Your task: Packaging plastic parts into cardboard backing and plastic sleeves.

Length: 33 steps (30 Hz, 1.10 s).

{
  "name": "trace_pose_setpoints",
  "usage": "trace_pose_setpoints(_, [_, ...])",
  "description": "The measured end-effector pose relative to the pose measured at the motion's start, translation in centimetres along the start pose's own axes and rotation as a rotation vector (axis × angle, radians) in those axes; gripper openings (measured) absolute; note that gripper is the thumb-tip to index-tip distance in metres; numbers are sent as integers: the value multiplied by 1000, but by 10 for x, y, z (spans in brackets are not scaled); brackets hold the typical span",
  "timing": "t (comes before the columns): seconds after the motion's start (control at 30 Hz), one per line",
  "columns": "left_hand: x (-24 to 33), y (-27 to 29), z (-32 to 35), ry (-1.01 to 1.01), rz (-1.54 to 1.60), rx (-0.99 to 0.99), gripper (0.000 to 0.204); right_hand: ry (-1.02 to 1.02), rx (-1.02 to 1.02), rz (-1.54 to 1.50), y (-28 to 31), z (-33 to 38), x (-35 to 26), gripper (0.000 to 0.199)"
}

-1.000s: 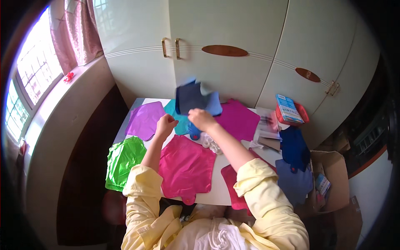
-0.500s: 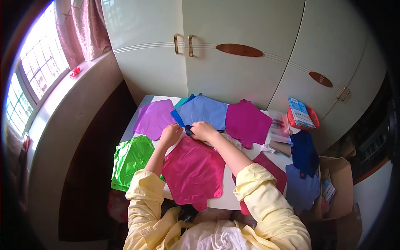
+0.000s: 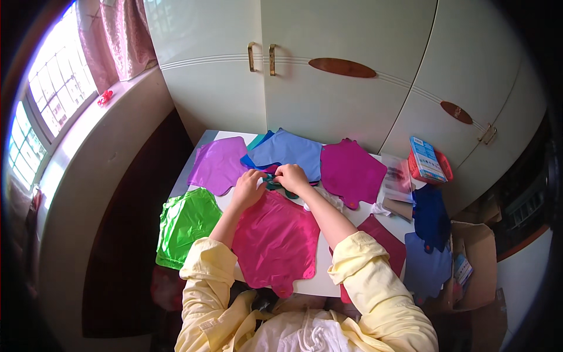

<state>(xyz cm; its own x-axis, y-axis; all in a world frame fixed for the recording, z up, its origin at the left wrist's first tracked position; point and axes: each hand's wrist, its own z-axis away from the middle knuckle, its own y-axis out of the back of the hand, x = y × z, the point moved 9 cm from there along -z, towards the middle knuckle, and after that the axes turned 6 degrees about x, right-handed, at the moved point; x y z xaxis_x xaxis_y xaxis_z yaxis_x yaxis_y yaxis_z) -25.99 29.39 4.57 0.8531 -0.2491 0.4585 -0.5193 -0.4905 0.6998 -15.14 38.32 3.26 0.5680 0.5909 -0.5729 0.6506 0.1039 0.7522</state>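
Observation:
My left hand point(image 3: 249, 188) and my right hand point(image 3: 291, 178) meet over the middle of the table point(image 3: 304, 286), fingers closed around a crumpled dark teal piece point(image 3: 273, 182), apparently a folded foil balloon. Fingertips partly hide it. Right below lies a flat, deflated star-shaped foil balloon in hot pink point(image 3: 275, 240). Around my hands are a lilac balloon point(image 3: 218, 164), a light blue one point(image 3: 286, 151) over darker blue ones, and a magenta one point(image 3: 353, 172). Crumpled clear plastic point(image 3: 326, 199) sits beside my right wrist.
A shiny green balloon point(image 3: 186, 229) overhangs the left edge, and a dark red one point(image 3: 381, 243) lies right of my arm. Navy point(image 3: 431, 218) and slate-blue balloons point(image 3: 427, 267) hang at the right edge. A red basket point(image 3: 443, 164), cardboard box point(image 3: 478, 264) and cupboard point(image 3: 346, 111) border the table.
A teal piece with a bit of magenta now shows between my hands, where a dark piece was. My hands stay close together, the left one turned more over it.

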Motion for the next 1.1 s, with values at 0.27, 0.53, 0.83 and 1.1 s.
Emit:
trace_pose_setpoints(0.27, [17, -19, 1, -36, -144, -170, 29, -107, 38, -97, 4, -6, 21, 25])
trace_pose_setpoints(0.53, [19, -24, 9, -181, -322, -185, 38, -173, 129, -190, 9, -12, 33, 29])
trace_pose_setpoints(0.83, [23, -38, 16, -113, -426, -417, 48, -215, 654, -206, 143, -53, 92, 23])
trace_pose_setpoints(1.1, [23, -36, 16, -88, -407, -421, 48, 16, 1070, -69, 283, -19, -16, 18])
